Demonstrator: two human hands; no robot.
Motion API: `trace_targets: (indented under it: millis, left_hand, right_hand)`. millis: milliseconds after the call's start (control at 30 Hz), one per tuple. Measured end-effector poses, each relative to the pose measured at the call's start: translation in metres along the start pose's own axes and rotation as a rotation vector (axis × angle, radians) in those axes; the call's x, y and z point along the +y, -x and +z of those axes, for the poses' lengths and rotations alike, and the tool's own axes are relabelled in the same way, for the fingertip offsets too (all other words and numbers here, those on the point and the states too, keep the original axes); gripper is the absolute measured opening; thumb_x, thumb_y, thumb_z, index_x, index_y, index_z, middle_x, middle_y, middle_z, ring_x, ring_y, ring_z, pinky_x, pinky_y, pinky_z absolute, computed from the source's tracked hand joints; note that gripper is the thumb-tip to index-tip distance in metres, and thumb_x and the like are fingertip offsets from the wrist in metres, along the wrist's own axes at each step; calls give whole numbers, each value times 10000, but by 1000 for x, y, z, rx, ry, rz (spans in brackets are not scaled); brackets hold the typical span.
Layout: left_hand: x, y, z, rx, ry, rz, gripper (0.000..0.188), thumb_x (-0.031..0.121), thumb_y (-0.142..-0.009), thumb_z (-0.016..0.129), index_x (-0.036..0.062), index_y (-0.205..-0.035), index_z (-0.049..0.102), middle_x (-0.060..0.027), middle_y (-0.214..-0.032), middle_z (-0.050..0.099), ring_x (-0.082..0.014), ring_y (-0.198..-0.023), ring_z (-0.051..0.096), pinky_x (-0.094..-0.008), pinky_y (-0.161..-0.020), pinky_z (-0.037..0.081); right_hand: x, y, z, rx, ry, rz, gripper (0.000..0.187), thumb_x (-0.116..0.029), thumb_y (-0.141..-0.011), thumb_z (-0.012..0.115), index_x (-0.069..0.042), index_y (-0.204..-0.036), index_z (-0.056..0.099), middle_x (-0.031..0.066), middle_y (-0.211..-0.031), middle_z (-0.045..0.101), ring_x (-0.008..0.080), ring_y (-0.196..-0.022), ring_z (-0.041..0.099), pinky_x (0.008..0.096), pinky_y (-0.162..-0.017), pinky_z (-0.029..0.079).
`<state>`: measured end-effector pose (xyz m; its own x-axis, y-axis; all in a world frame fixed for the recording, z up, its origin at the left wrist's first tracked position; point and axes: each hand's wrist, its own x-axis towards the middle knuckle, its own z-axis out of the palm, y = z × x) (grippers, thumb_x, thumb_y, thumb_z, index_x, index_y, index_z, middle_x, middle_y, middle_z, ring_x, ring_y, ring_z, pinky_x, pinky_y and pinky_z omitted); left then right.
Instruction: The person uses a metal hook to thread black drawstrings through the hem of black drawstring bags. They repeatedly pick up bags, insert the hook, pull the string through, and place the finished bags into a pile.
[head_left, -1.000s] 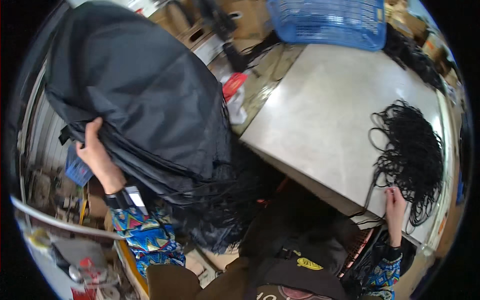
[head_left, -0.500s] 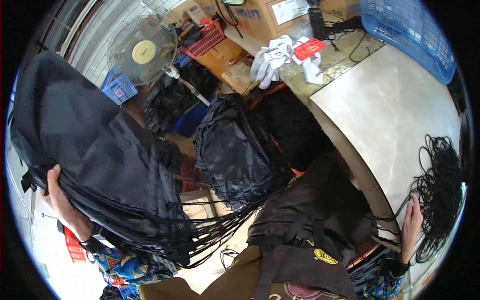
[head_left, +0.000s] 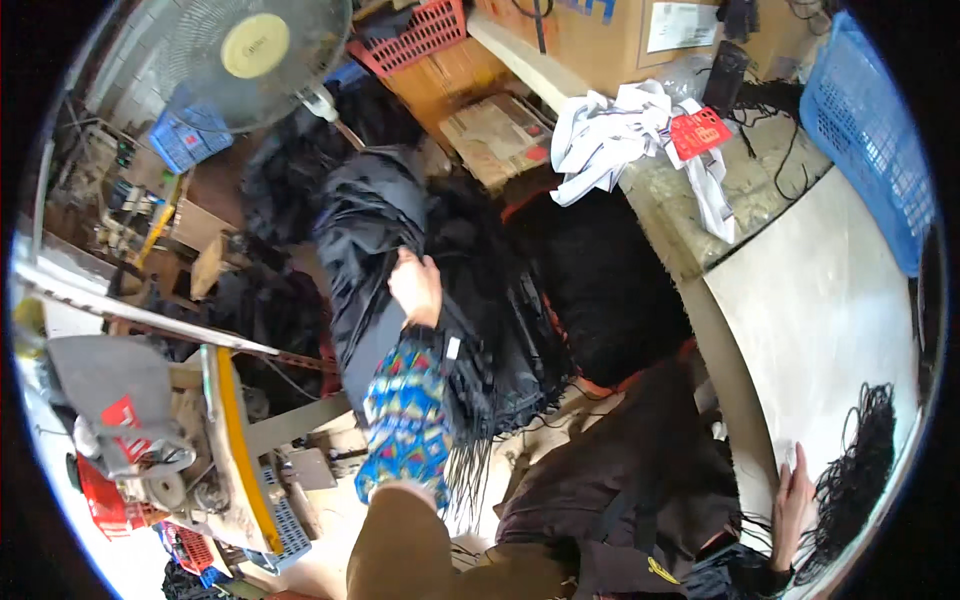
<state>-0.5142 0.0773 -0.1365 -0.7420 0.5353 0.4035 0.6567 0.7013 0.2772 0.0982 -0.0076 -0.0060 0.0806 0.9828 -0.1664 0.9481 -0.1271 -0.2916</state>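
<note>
My left hand reaches forward, its fingers closed on a black fabric bundle. The bundle lies over a dark pile in the middle, and thin black cords hang from its near end. At the lower right, my right hand rests at the pale tabletop with its fingers stretched out. A heap of black cords lies right beside it. Some dark strands also show on the left side of that hand; whether it touches them is hard to see.
A standing fan is at the upper left. White strips and a red card lie at the table's far end, near a blue basket. A black-filled container stands beside the table. A yellow-edged workbench is at the left.
My left hand has carried the black fabric bundle from the far left to the middle, onto the dark pile. The view has shifted. My right hand stays beside the cord heap.
</note>
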Motion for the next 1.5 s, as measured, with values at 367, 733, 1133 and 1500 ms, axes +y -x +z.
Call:
trace_targets:
  millis: [367,733,1133,1500]
  left_hand:
    - [-46,-15,147,-787,417,491,525,102,-839,539,-56,-1311,372,-273,-1231,497,-382,-1196,458,-394,-936,439]
    - [-127,-37,270,-927,-139,358,508,275,-788,653,-10,-1184,510,-249,-1087,591,-419,-1001,571,-465,-900,448]
    - [-246,-29,456,-1139,-532,523,323,251,-822,605,23,-1051,615,-201,-1061,600,-353,-954,576,-410,-843,471]
    - [-185,-81,325,-958,-211,467,326,151,-780,609,53,-1090,627,-212,-1178,569,-400,-1090,526,-438,-927,449]
  right_hand:
    - [-91,-79,31,-69,272,-101,850,80,-731,615,-141,-1465,247,164,-751,494,273,-651,490,362,-594,405]
    - [-115,-81,32,-37,365,38,731,127,-789,533,-102,-1442,299,189,-879,577,178,-633,457,273,-593,421]
    - [-131,-63,-7,-31,404,138,751,125,-778,564,-80,-1445,287,-1,-746,392,105,-635,306,235,-556,305]
    - [-134,-100,23,-152,397,35,731,68,-799,605,-104,-1438,296,257,-1264,497,314,-976,621,308,-808,470]
